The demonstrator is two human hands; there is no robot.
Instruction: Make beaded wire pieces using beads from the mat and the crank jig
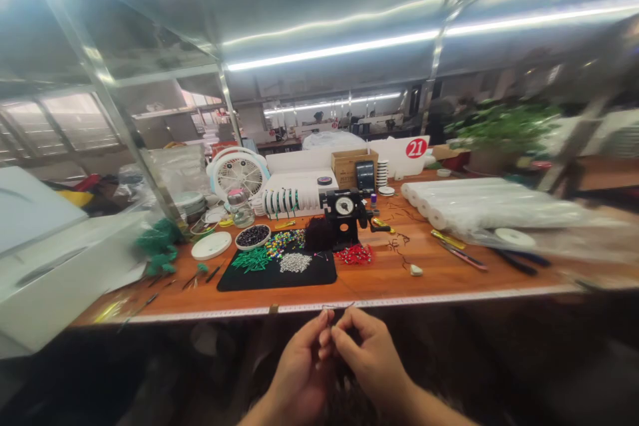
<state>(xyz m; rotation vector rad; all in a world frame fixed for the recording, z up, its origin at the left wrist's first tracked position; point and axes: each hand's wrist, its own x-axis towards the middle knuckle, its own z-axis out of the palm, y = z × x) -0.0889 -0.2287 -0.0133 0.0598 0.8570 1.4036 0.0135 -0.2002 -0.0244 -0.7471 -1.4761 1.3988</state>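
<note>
Just in front of the table's near edge, my left hand [305,356] and my right hand [367,349] meet, both with fingers pinched. A thin dark cord [339,306] shows at the fingertips of both hands. Beyond them a black mat [277,281] carries green pieces [252,259], silver beads [295,263], mixed coloured beads [284,243] and a white dish of dark beads [253,236]. Red pieces [354,253] lie right of the mat, beneath a black hand-cranked device with a dial [344,206].
A ruler strip [299,308] runs along the table's front edge. White rolls [479,203], pliers [516,261] and tweezers [464,256] lie right. A white fan [239,176] stands behind, a white box [64,273] at left. Metal posts rise on both sides.
</note>
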